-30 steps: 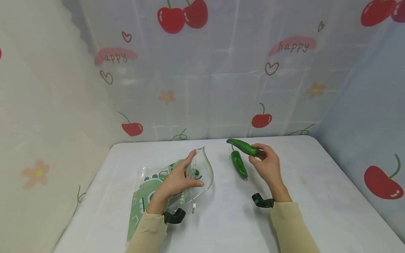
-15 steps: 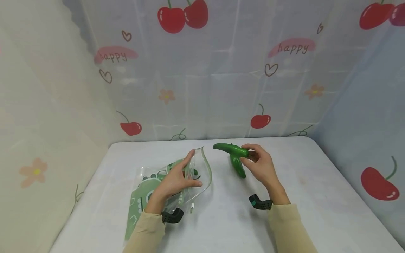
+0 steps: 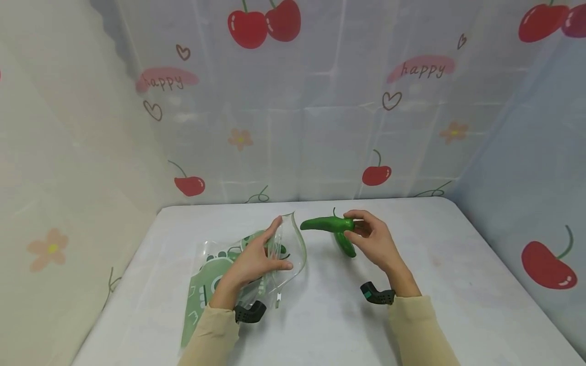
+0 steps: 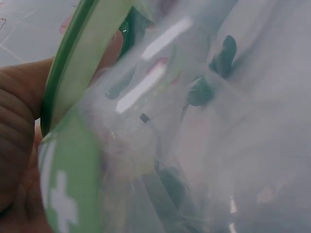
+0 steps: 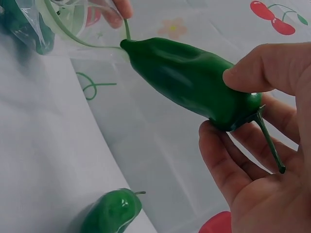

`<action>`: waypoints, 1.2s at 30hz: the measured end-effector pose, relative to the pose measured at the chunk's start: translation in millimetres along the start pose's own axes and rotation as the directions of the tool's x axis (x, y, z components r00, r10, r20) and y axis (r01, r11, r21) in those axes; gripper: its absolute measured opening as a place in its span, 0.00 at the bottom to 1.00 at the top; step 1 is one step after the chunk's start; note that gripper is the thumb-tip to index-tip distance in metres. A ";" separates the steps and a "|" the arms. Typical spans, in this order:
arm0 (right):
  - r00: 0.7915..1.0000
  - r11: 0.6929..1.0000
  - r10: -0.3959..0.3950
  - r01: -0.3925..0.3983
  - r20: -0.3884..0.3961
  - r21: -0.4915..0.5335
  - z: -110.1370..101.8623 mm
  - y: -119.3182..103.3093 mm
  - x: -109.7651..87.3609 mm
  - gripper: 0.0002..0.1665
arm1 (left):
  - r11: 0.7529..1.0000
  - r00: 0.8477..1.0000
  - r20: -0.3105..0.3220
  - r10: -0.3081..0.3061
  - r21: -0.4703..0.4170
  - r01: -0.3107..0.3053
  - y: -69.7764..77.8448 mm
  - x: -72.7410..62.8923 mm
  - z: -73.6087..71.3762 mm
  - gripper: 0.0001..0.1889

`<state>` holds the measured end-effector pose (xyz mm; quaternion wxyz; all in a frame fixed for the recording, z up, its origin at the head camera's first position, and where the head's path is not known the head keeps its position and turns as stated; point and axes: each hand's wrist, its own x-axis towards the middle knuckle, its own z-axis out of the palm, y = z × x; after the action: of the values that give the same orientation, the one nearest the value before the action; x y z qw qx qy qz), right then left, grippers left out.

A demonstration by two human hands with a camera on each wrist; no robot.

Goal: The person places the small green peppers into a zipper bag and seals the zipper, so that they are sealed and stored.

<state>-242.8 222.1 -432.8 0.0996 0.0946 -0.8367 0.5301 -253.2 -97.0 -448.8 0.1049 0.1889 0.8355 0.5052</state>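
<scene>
My right hand point(image 3: 373, 239) pinches a long green chili pepper point(image 3: 322, 224) near its stem end, between thumb and fingertips. The right wrist view shows the held chili pepper point(image 5: 184, 77) with its stem pointing back towards the palm and its tip close to the bag's rim. A second green chili pepper point(image 3: 345, 246) lies on the table just behind it. My left hand point(image 3: 252, 264) spreads thumb and index finger straight at the mouth of a clear zip bag point(image 3: 299, 262), propping it apart. Dark green shapes show through the clear plastic point(image 4: 257, 145), blurred.
Green cartoon print point(image 3: 201, 295) covers the bag's lower part, which lies flat on the white table point(image 3: 329, 325). A cherry-patterned curtain point(image 3: 311, 127) hangs along the table's back edge, with more sheeting at both sides.
My right hand has carried the chili pepper leftwards and slightly down, turning it level, with its tip now near the bag's mouth. The left hand and bag have barely moved.
</scene>
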 end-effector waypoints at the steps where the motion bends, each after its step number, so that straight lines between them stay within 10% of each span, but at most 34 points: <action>1: 1.000 1.000 0.000 0.000 0.006 0.000 0.2 -0.8 -0.3 0.23 | 1.000 1.000 -0.001 0.000 0.002 0.000 -0.1 0.0 0.0 0.61; 36: 0.986 0.998 -0.007 -0.003 0.167 0.062 29.1 -7.4 -4.6 0.23 | 1.000 1.000 0.014 0.000 -0.015 0.001 2.9 -1.0 -0.4 0.62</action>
<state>-238.2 192.9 -439.7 0.0269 0.1426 -0.8252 0.5460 -251.8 -96.5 -446.1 0.1122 0.1914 0.8311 0.5100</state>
